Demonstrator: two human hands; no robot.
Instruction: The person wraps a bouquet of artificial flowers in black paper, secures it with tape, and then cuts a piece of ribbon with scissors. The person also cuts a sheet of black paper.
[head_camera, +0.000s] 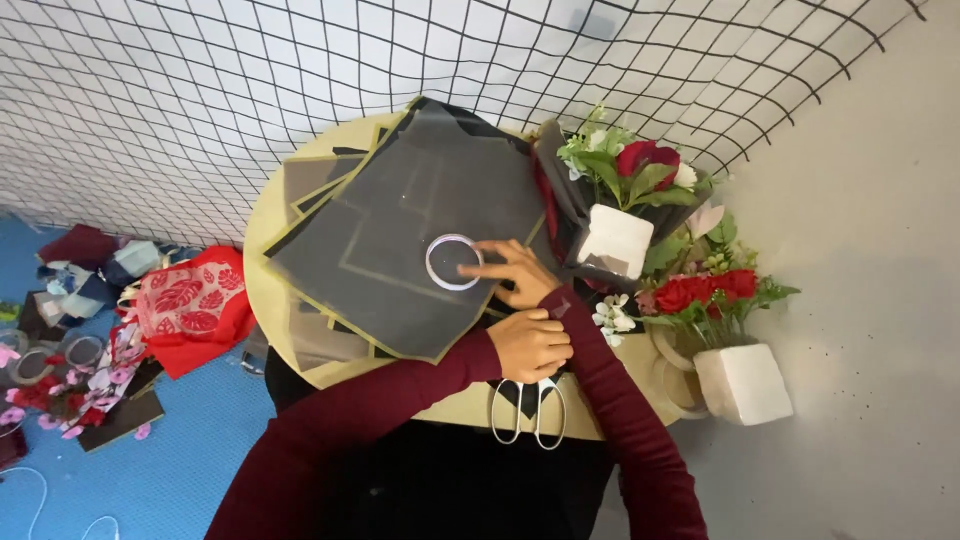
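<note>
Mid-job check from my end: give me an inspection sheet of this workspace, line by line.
Surface: round tan table, mostly covered.
Job's things: clear ring-shaped tape roll on stacked dark grey wrapping sheets; white-handled scissors at the near edge.
Clutter: two red-rose bouquets with white foam blocks; tape rolls on the right edge.
Grippers: right hand fingers touch the tape roll; left hand is fisted above the scissors, contents hidden.
Cables: thin white cord on the blue floor.
Surroundings: black wire grid on the white wall; red leaf-print bag, fabric and flower scraps on the floor.
</note>
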